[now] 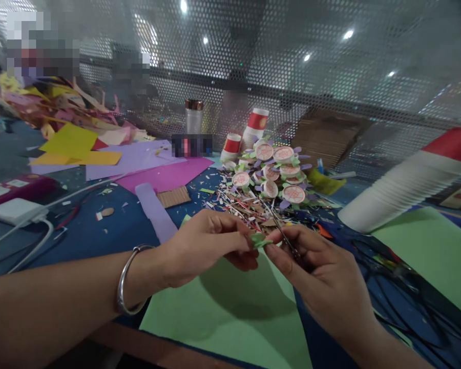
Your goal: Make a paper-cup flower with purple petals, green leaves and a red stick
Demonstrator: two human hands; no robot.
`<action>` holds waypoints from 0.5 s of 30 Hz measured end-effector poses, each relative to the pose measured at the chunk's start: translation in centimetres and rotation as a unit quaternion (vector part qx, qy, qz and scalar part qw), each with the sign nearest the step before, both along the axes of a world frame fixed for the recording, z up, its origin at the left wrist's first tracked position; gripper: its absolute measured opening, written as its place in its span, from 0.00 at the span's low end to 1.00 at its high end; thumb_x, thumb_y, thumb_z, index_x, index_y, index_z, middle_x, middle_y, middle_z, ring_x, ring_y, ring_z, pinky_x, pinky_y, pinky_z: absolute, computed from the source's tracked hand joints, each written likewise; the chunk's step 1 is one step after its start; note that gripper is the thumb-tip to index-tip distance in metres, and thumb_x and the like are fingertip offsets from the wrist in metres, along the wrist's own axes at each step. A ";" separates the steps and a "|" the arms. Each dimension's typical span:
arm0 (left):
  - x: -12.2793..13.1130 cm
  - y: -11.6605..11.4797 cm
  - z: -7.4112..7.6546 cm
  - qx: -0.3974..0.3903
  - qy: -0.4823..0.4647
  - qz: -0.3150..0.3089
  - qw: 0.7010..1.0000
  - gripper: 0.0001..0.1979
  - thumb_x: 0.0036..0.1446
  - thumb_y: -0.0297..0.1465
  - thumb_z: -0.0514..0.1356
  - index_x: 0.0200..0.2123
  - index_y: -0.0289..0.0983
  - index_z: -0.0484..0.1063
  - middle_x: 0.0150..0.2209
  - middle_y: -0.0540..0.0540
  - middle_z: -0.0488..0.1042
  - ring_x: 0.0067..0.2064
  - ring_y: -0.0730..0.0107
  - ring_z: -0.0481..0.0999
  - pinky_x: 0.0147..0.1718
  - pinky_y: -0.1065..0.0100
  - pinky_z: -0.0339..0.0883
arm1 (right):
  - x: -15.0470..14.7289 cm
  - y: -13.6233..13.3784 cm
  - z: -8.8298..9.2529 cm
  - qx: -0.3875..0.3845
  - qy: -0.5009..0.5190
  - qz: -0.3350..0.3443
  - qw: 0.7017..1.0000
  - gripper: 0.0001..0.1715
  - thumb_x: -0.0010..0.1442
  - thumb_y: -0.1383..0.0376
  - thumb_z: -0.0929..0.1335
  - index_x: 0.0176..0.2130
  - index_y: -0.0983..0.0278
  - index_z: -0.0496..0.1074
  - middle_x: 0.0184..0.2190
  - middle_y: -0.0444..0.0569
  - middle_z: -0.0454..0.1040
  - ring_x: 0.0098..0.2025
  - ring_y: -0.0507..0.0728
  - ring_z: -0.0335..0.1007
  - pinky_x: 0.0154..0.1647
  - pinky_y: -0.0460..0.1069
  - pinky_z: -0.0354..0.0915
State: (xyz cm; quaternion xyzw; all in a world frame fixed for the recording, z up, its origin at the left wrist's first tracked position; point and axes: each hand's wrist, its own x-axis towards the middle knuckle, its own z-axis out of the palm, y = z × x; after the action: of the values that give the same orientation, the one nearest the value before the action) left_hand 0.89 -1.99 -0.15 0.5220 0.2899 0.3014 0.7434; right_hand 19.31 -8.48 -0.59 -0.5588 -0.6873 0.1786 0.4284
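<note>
My left hand [207, 243] pinches a small green paper piece [259, 240] between thumb and fingers; a silver bangle [127, 279] sits on that wrist. My right hand [315, 266] is closed around small scissors [282, 233], whose blades point away toward a heap of paper scraps. The fingertips of both hands meet at the green piece, above a light green paper sheet [230, 312] lying on the blue table.
Behind the hands lies a pile of paper flowers with round printed centres [272, 171] and scraps. Stacked paper cups [399, 187] lie at right, more cups [253, 128] and a bottle [194, 117] stand behind. Coloured sheets [138, 161], a charger [13, 210] with cables are left. A perforated screen stands behind.
</note>
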 end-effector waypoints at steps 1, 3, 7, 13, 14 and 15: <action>0.0 -0.1 0.0 0.012 0.002 0.000 1.000 0.03 0.46 0.27 0.63 0.24 0.33 0.77 0.24 0.47 0.79 0.28 0.73 0.78 0.32 0.72 0.72 | 0.0 0.0 0.0 -0.009 0.003 0.001 1.000 0.08 0.64 0.60 0.69 0.35 0.61 0.75 0.25 0.43 0.71 0.23 0.50 0.61 0.22 0.46 0.57; -0.2 -0.2 0.1 0.038 0.014 -0.002 0.999 0.06 0.49 0.29 0.63 0.25 0.33 0.77 0.25 0.46 0.79 0.30 0.71 0.79 0.35 0.71 0.72 | 0.1 0.0 0.1 -0.024 0.008 0.006 1.000 0.09 0.64 0.59 0.68 0.35 0.61 0.74 0.24 0.43 0.70 0.22 0.50 0.60 0.22 0.46 0.57; -0.5 -0.4 -0.4 0.146 0.075 -0.011 0.986 0.11 0.52 0.36 0.68 0.30 0.33 0.77 0.28 0.46 0.79 0.31 0.71 0.76 0.31 0.72 0.68 | 0.0 0.0 0.3 -0.008 0.012 0.015 1.000 0.07 0.63 0.61 0.68 0.34 0.61 0.75 0.26 0.43 0.70 0.22 0.49 0.59 0.21 0.45 0.58; -0.1 -0.7 -1.2 0.166 0.090 0.021 0.982 0.09 0.56 0.36 0.66 0.32 0.35 0.79 0.29 0.46 0.80 0.31 0.70 0.78 0.32 0.72 0.69 | -0.3 -0.1 -0.1 0.000 0.038 -0.007 0.999 0.08 0.62 0.63 0.69 0.31 0.62 0.75 0.26 0.44 0.71 0.22 0.50 0.60 0.21 0.45 0.60; 0.0 -0.7 -1.2 0.161 0.089 0.023 0.983 0.09 0.56 0.36 0.66 0.33 0.35 0.79 0.29 0.46 0.80 0.31 0.70 0.78 0.32 0.72 0.70 | -0.3 -0.1 -0.2 0.002 0.044 -0.009 0.999 0.08 0.61 0.63 0.69 0.31 0.62 0.75 0.26 0.44 0.71 0.22 0.50 0.60 0.21 0.45 0.59; 0.1 -0.7 -1.2 0.160 0.091 0.026 0.982 0.08 0.56 0.35 0.66 0.33 0.35 0.79 0.29 0.46 0.80 0.31 0.70 0.79 0.32 0.72 0.70 | -0.3 0.0 -0.3 0.004 0.048 -0.006 0.999 0.07 0.61 0.62 0.69 0.32 0.62 0.75 0.26 0.44 0.70 0.23 0.50 0.61 0.21 0.45 0.59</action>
State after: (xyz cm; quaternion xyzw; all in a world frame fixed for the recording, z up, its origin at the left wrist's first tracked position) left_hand 0.97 -2.74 -1.34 0.6520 0.3177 0.3146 0.6124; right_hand 19.01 -8.51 -0.90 -0.5522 -0.6629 0.2000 0.4644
